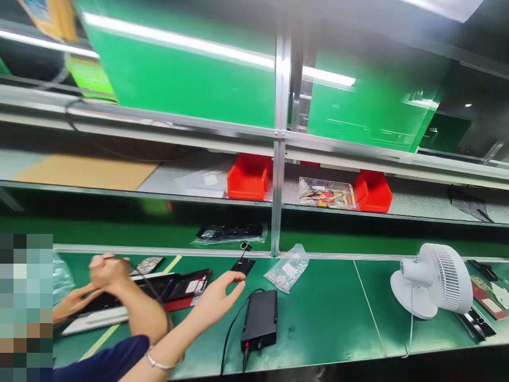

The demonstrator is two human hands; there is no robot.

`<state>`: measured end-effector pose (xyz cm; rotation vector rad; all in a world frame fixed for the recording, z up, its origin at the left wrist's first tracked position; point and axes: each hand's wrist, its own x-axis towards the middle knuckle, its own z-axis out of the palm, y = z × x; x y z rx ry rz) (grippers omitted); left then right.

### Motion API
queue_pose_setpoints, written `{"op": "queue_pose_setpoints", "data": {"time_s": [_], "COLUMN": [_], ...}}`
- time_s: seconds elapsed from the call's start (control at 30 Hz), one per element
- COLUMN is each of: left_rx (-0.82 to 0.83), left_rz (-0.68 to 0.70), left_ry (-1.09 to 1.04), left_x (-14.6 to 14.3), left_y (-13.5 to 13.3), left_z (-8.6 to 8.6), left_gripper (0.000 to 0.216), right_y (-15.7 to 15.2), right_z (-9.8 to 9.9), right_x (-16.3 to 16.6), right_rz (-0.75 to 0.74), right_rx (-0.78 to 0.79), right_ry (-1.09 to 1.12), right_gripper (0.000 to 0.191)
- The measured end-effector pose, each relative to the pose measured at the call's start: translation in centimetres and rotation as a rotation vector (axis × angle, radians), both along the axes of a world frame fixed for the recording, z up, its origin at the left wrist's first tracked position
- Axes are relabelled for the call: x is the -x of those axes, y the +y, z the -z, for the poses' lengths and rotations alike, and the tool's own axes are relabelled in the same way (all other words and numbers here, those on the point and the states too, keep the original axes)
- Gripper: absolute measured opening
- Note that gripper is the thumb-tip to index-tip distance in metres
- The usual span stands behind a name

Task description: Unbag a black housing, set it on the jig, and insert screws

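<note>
Fan [443,278] on bench [330,318], right of device [260,315]; bag [289,268] behind device; bins [248,183] on shelf [421,199].

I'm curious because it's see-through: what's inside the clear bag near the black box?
The clear bag holds small, pale pieces, too small to identify. A white label, in or on it, covers part of the view; whatever lies behind it cannot be seen.

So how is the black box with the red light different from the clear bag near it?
The black box is dark and solid-looking, but the clear bag is see-through with a white label. The black box has fairly straight edges, while the clear bag looks crumpled. The black box has a black cable at its near end; no cable shows on the clear bag. Both lie on the green tabletop.
</note>
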<state>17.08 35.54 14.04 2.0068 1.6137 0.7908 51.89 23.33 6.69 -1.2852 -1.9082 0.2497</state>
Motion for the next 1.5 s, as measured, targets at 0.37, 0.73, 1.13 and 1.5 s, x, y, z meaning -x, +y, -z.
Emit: {"op": "queue_pose_setpoints", "data": {"time_s": [0.37, 0.73, 1.13, 1.5], "left_rx": [-0.334, -0.177, -0.074, 0.016], "left_rz": [0.115, 0.034, 0.015, 0.171], "left_ry": [0.267, 0.567, 0.68, 0.919], "left_x": [-10.3, -14.2, -14.1, -14.4], "left_y": [19.5, 28.6, 31.4, 30.5], "left_z": [-7.4, -7.1, -5.8, -9.7], "left_gripper": [0.056, 0.06, 0.06, 0.034], "right_y": [12.0, 33.7, 37.5, 39.2], "right_z": [-2.3, -9.7, -11.1, -7.6], "right_x": [-20.2, -22.8, -22.9, -26.0], "right_rz": [0.396, 0.278, 0.295, 0.112], "right_rx": [0.146, -0.276, 0.05, -0.255], "right_ry": [-0.094, -0.358, -0.809, -0.681], "right_gripper": [0.048, 0.059, 0.018, 0.048]}}
